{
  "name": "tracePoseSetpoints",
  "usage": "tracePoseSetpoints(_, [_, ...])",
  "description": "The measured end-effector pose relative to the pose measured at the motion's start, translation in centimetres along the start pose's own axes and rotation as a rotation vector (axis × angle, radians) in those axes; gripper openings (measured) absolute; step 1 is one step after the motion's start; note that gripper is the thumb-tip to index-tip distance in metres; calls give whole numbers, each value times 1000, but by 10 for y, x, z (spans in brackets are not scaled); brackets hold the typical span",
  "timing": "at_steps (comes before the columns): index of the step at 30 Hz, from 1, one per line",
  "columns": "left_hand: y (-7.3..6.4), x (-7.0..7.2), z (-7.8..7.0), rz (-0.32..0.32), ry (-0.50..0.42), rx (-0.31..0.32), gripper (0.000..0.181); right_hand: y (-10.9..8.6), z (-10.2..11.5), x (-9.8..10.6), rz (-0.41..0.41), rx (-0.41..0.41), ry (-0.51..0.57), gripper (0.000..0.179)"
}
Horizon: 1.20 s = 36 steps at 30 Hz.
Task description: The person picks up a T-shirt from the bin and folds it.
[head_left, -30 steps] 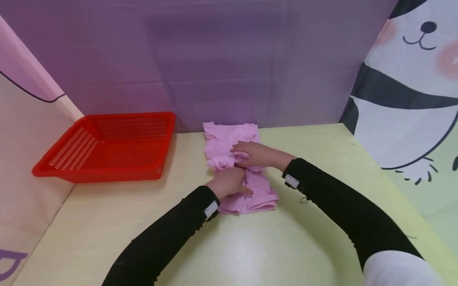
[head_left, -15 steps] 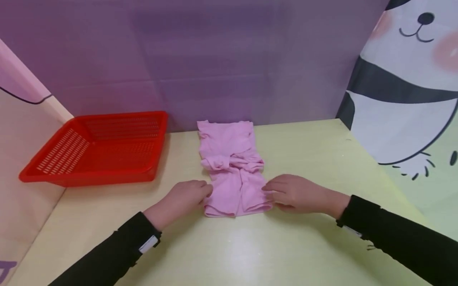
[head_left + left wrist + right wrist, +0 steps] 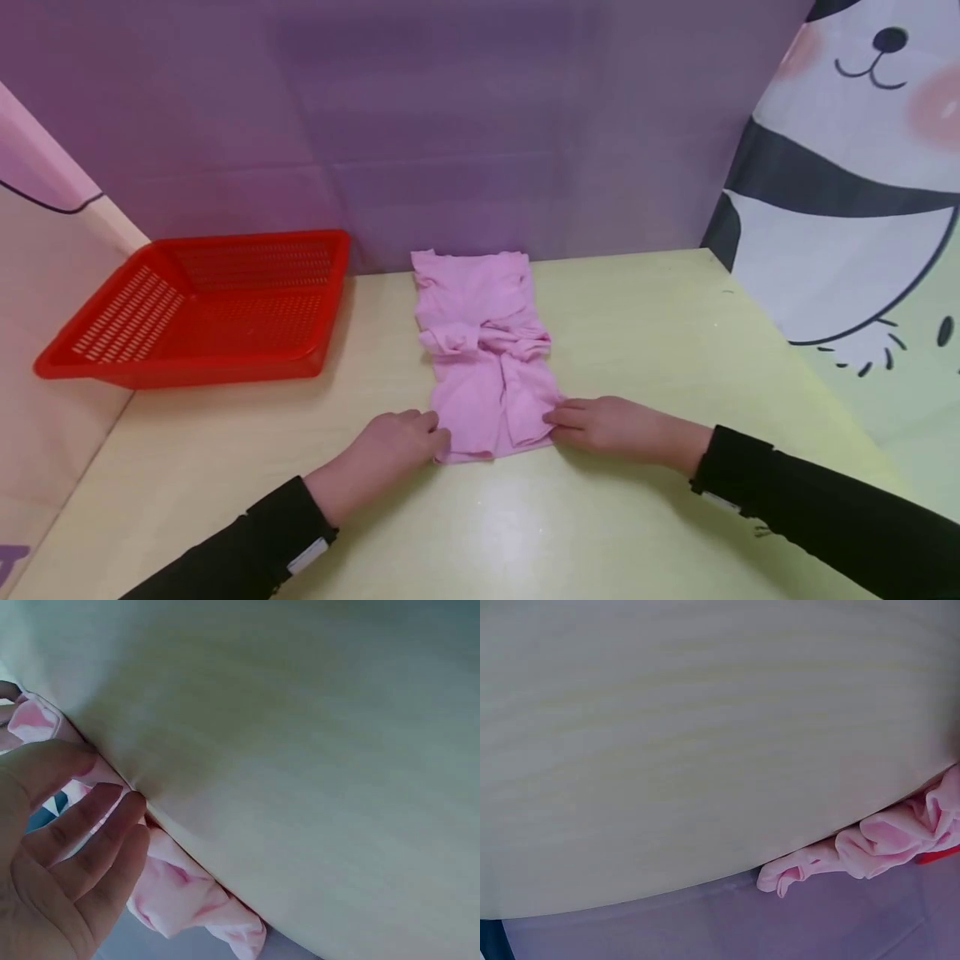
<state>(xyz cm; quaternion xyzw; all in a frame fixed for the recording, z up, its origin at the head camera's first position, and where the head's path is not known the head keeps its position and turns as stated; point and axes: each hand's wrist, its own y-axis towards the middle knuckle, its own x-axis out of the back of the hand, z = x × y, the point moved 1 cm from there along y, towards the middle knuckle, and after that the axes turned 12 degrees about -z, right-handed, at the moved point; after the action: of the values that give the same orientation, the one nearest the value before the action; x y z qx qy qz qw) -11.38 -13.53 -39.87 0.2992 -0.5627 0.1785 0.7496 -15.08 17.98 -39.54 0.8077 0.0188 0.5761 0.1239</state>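
Observation:
A pink garment lies in a folded strip on the table, reaching from the back wall toward the person. Bunched folds cross its middle, and its near part is flatter, with a crease down it. The left hand pinches the near left corner. In the left wrist view, pink cloth shows between the thumb and fingers of the left hand. At the near right corner, the right hand pinches the edge with its fingertips. The right wrist view shows the garment from the side, but hardly any of the hand.
A red plastic basket with slotted walls stands at the back left of the pale table. A purple sheet forms the back wall. On the right hangs a panel with a printed panda.
Both hands have left the garment's middle and come nearer the person, parting to its near corners. In the last half second they slid slightly closer, and the near edge came with them.

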Motion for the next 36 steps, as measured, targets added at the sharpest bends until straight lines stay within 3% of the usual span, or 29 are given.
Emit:
tracePoseSetpoints(9, [-2,5,-11,16,-43,1,12,4,8,14,-153,-88,116,26])
tracePoseSetpoints(17, [-5,9,-27,90,47,-73,3,12,14,34,-245,-20,38,18])
tracePoseSetpoints(20, [-9,12,-36,91,70,-105,3,16,20,42,-283,-17,38,24])
tracePoseSetpoints(25, [-16,25,-47,9,124,-200,3,22,28,59,-313,-27,27,43])
tracePoseSetpoints(30, [-24,53,-48,7,15,-175,11,25,32,79,-384,-23,-3,43])
tracePoseSetpoints(36, [-34,90,-45,-207,-50,-162,19,22,35,103,-416,-68,16,36])
